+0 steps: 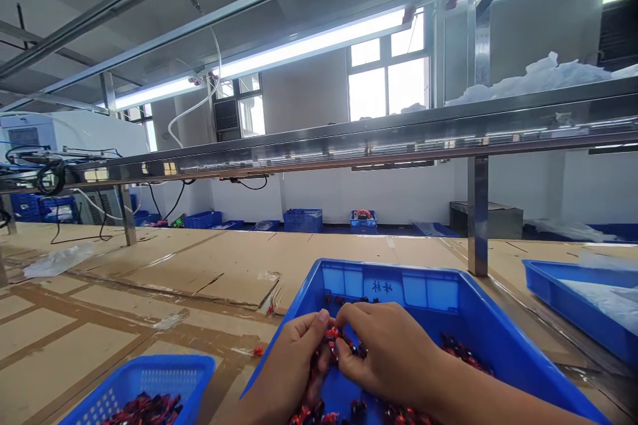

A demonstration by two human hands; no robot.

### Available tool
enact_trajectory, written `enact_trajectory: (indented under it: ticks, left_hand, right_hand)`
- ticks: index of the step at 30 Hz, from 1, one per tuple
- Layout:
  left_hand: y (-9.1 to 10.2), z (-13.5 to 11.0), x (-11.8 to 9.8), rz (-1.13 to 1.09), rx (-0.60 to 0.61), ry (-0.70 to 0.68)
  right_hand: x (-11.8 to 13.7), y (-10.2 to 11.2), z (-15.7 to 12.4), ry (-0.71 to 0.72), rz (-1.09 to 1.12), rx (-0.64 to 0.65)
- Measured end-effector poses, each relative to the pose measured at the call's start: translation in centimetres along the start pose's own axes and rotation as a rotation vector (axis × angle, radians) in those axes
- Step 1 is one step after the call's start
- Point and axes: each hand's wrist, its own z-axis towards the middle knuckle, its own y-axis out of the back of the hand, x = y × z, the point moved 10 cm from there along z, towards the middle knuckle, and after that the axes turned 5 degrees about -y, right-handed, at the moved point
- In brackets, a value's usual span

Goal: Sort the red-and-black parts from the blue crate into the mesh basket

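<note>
— What are the hands doing, nearest the camera?

— The left hand [294, 355] and right hand [393, 345] are meeting over the blue bin [433, 292], fingers curled. Both are pinching one small red piece [333, 333] between their fingertips, just above the bin's floor.

— What is lying around them?

— More red-and-black parts [461, 350] are lying loose in the bin. At the lower left, a blue mesh basket [164, 372] is holding a heap of the same. One stray red bit [258, 350] is sitting on the cardboard-covered table [149, 279] between basket and bin.

— And farther off?

— A blue tray [563, 299] is resting to the right, beside a steel post [477, 212]. A steel shelf [399, 136] is running across above, and blue crates [303, 220] are standing along the far wall under bright windows [386, 83].
</note>
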Motion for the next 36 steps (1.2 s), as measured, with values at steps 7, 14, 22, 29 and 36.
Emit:
enact_trajectory:
  ticks: [7,14,22,29,36]
  left_hand:
    - [-0.7,-0.5,-0.1,-0.186,0.000,0.096]
    - [-1.4,-1.1,0.0,-0.279,0.035,0.175]
    - [1.3,-0.5,1.2,-0.234,-0.153,0.174]
    - [2.0,-0.7,-0.3,-0.006,-0.227,0.061]
    - [2.2,-0.5,0.4,-0.039,-0.221,0.096]
  right_hand:
    - [0.2,0.9,-0.3,-0.051,0.215,-0.091]
    - [0.7,1.6,-0.4,0.019,0.258,-0.137]
    - [1.1,1.9,-0.9,0.135,0.248,-0.176]
    - [0.5,2.3,-0.3,0.031,0.308,-0.146]
    - [-2.6,-3.2,-0.4,-0.435,1.250,0.241]
